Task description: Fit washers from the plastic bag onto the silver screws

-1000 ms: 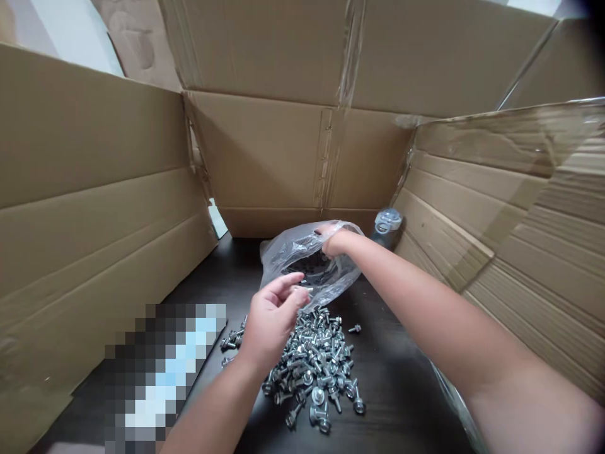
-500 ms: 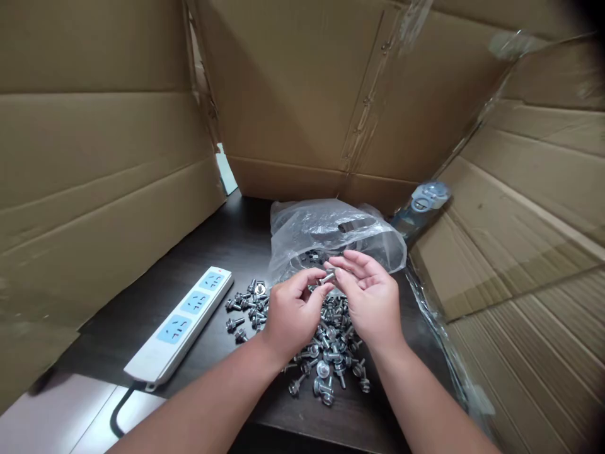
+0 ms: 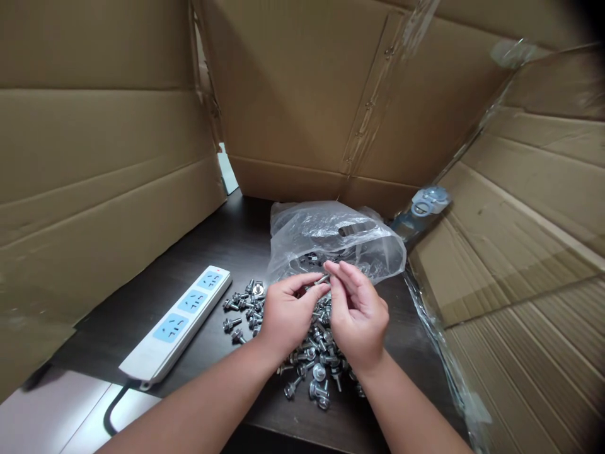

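Observation:
Between the fingertips of both hands is a small silver bolt point(image 3: 322, 279), partly hidden by the fingers. My left hand point(image 3: 289, 310) pinches its left end between thumb and forefinger. At its right end, my right hand point(image 3: 358, 313) closes thumb and fingers round it, hiding that end. Below and around the hands, a loose pile of silver bolts with washers point(image 3: 319, 372) lies on the dark table point(image 3: 189, 265). Just behind the hands rests a clear plastic bag point(image 3: 307, 227) with its mouth towards me and some small dark pieces inside.
A white power strip point(image 3: 174, 325) with blue sockets lies on the left, its black cable running off the front edge. Cardboard walls point(image 3: 302, 94) stand at the left, back and right. A clear bluish bottle point(image 3: 420, 211) leans at the back right.
My right hand has turned and moved slightly left and down, its fingers now more curled round the bolt. Less of the bolt shows. The view has shifted slightly.

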Motion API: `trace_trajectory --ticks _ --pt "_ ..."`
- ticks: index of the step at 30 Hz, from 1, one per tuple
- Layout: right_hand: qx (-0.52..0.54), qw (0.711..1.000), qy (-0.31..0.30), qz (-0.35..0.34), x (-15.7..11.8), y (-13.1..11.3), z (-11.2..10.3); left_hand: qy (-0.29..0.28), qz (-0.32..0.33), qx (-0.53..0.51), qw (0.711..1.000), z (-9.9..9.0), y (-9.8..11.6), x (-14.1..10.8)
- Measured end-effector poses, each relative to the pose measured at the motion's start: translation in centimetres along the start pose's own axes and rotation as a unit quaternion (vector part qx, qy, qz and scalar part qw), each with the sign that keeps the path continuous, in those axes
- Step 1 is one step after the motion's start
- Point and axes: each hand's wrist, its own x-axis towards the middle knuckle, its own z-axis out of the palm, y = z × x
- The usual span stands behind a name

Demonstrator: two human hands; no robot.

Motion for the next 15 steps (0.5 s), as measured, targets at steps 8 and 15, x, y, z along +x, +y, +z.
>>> trace_trajectory --ticks 8,15 --pt "0.039 0.998 -0.048 -0.018 2.3 -0.3 -2.9 -0.137 -0.260 -0.318 0.901 -0.6 0.3 0.6" --pt "-0.126 0.914 -0.338 0.185 9.3 3.3 -0.7 -0.231 -0.277 -0.432 0.827 -1.4 1.1 0.0"
